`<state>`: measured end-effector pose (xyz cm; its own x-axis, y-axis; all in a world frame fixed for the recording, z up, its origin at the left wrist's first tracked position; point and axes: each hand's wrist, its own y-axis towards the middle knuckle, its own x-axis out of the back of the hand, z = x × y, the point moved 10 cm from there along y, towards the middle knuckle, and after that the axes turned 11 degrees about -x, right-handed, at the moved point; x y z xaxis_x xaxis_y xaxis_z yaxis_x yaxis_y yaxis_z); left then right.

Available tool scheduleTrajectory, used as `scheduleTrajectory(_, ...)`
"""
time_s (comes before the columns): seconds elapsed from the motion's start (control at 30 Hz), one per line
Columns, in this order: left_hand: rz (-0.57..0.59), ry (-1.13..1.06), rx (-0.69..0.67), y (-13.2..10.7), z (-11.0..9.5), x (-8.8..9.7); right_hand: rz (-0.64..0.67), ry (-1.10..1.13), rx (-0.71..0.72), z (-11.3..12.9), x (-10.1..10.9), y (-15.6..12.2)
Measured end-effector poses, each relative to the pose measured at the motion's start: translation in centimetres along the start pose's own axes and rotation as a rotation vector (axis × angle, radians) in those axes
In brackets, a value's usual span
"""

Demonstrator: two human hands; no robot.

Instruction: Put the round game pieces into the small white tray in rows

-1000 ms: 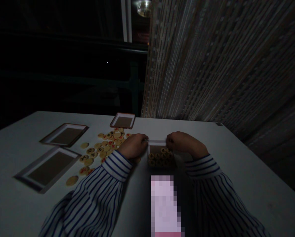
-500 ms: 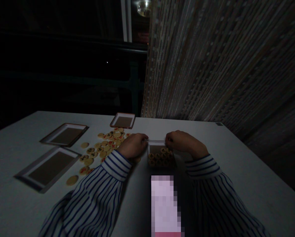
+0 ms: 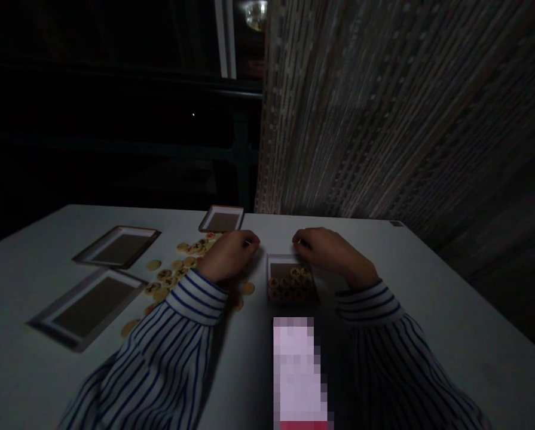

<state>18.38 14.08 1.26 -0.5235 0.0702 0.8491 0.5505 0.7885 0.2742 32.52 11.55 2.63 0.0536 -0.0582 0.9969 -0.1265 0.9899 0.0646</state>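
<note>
A small shallow box (image 3: 290, 258) stands on the table in front of me, with several round Chinese chess pieces (image 3: 294, 286) grouped toward its near side. My left hand (image 3: 226, 255) hovers to the left of the box, over the loose pieces, its fingers loosely bent with a gap at the thumb. Past the box's far right corner is my right hand (image 3: 332, 251), also bent loosely and with a gap showing. Neither hand shows anything held. Further Chinese chess pieces (image 3: 177, 264) lie scattered left of the box, partly hidden by my left hand and sleeve.
Three more shallow trays lie at the left: a near one (image 3: 38, 322), a middle one (image 3: 81, 260) and a far one (image 3: 201, 226). A pixelated bright patch (image 3: 298, 370) sits below the box. Behind the white table (image 3: 455, 334) hangs a string curtain (image 3: 361, 119). The light is dim.
Both hands have come off the box's far corners and moved up and away. My left hand has shifted left, uncovering pieces beside the box. The box and its pieces look unchanged.
</note>
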Motion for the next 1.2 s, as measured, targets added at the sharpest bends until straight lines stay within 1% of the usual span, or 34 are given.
scheduleTrajectory(0.07,-0.007,0.001,0.002,0.0,0.0,0.5,-0.041,0.017,0.025,0.4,0.6,-0.2)
scheduleTrajectory(0.17,-0.038,0.015,-0.003,-0.1,-0.1,1.4,-0.061,0.033,0.034,0.7,1.2,-0.4)
scheduleTrajectory(0.27,-0.071,0.017,-0.008,-0.2,0.0,2.0,-0.068,0.037,0.041,0.8,1.4,-0.5)
scheduleTrajectory(0.37,-0.076,-0.002,-0.004,-0.2,0.4,2.2,-0.087,0.036,0.056,0.8,1.5,-0.6)
scheduleTrajectory(0.47,-0.093,-0.016,-0.011,-0.3,0.6,2.7,-0.103,0.040,0.072,0.8,1.6,-0.6)
scheduleTrajectory(0.6,-0.118,-0.020,-0.006,-0.7,0.5,4.0,-0.124,0.051,0.089,1.1,1.9,-0.8)
scheduleTrajectory(0.77,-0.182,-0.038,0.007,-1.2,0.6,6.0,-0.151,0.086,0.113,1.5,2.4,-1.0)
scheduleTrajectory(1.03,-0.318,-0.118,0.055,-2.9,1.0,8.5,-0.167,0.091,0.141,2.0,2.8,-1.4)
scheduleTrajectory(1.2,-0.397,-0.118,0.138,-4.6,2.1,10.0,-0.153,0.089,0.146,2.4,2.6,-1.3)
